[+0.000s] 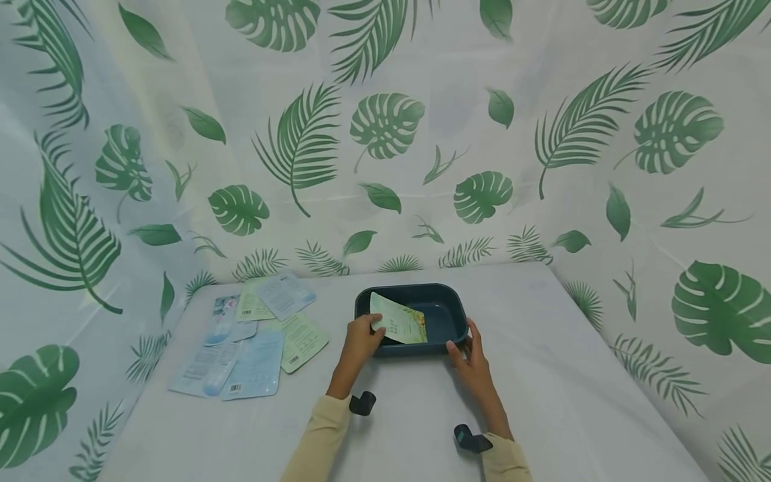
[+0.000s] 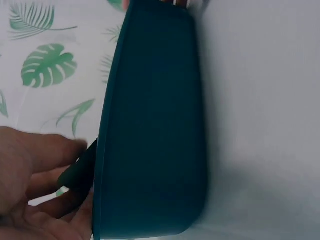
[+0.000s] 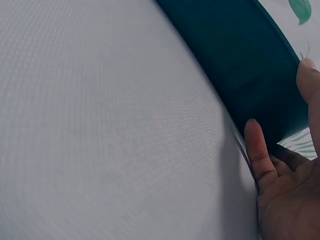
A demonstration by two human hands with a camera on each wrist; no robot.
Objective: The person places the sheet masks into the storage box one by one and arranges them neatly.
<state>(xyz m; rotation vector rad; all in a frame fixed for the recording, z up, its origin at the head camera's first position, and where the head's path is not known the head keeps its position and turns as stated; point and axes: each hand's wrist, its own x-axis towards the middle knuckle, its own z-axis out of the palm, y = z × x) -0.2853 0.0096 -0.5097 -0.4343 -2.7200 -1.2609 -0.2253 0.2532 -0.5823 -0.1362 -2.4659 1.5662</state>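
A dark teal plastic basin (image 1: 415, 350) stands on the white table, its outer wall (image 2: 150, 120) filling the middle of the left wrist view. At its left front corner my left hand (image 1: 363, 338) pinches a light green sheet mask packet (image 1: 402, 323) between thumb and fingers. The packet slants over the inside of the basin, printed side up. My right hand (image 1: 472, 365) holds the basin's right front corner. In the right wrist view the thumb (image 3: 309, 82) touches the rim and the other fingers (image 3: 257, 147) lie along the lower wall.
Left of the basin, several blue and green packets lie spread and partly overlapping, among them a green packet (image 1: 303, 343) and a blue packet (image 1: 255, 365). A white leaf-print curtain (image 1: 434, 221) hangs behind the table and along both sides.
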